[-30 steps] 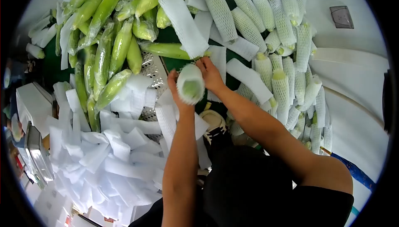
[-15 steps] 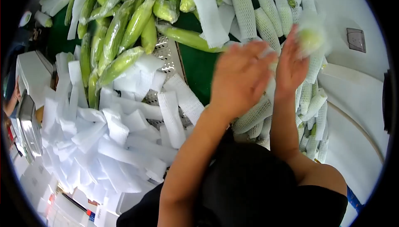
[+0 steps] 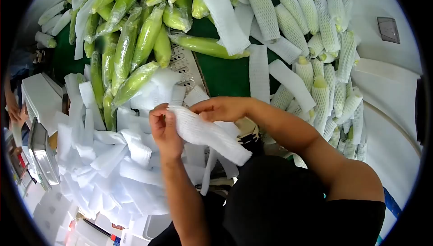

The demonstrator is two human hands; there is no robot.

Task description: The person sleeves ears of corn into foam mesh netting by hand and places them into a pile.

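Note:
A white foam net sleeve [image 3: 205,133] is stretched between my two hands in front of my body, slanting down to the right. My left hand [image 3: 166,131] pinches the sleeve's upper left end between thumb and fingers. The fingers of my right hand [image 3: 221,109] are closed on its upper edge. Just beyond the hands lie film-wrapped green corn ears [image 3: 149,34], heaped on the table. A big pile of loose foam sleeves [image 3: 112,169] spreads to the left. Sleeved corn ears [image 3: 321,97] are stacked along the right side.
A perforated metal strip [image 3: 189,68] runs beside the green table surface [image 3: 218,75]. Flat foam sleeves [image 3: 259,72] lie near the sleeved stack. A metal container [image 3: 43,153] and another person's hand [image 3: 17,113] are at the left edge. A white wall curves along the right.
Both hands have moved left and closer to my body, away from the right-hand stack. They now grip a foam net sleeve. The blurred sleeved ear by my right hand has left it.

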